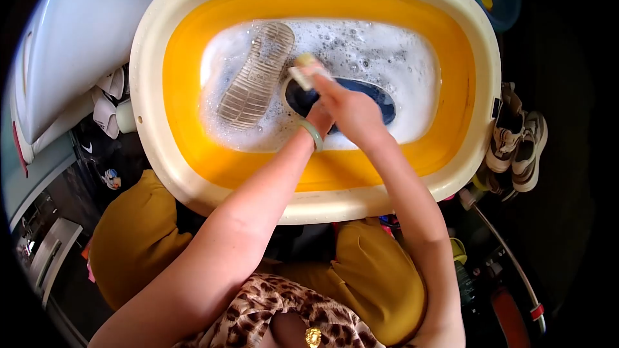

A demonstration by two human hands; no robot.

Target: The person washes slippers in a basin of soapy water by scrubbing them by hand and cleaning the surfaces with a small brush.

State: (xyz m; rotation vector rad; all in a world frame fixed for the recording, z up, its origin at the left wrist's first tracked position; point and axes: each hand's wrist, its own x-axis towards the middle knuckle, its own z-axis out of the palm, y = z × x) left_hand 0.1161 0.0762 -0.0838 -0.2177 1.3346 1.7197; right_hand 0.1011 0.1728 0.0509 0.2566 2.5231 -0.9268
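Note:
A dark blue shoe (371,93) with a pale sole edge lies in white suds in a yellow and cream tub (316,209). My left hand (320,118) is closed on the shoe near its middle, its fingers partly hidden by my other hand. Above the shoe, my right hand (351,108) grips a small pale brush (308,72), which is blurred by motion. Left of the hands, another shoe (256,77) floats sole up in the foam, touched by neither hand.
A pair of sneakers (525,148) stands right of the tub. White footwear (106,113) and a large white object (84,38) are at the left. A blue basin (506,0) is at the top right, and a thin pole (506,251) leans at the lower right.

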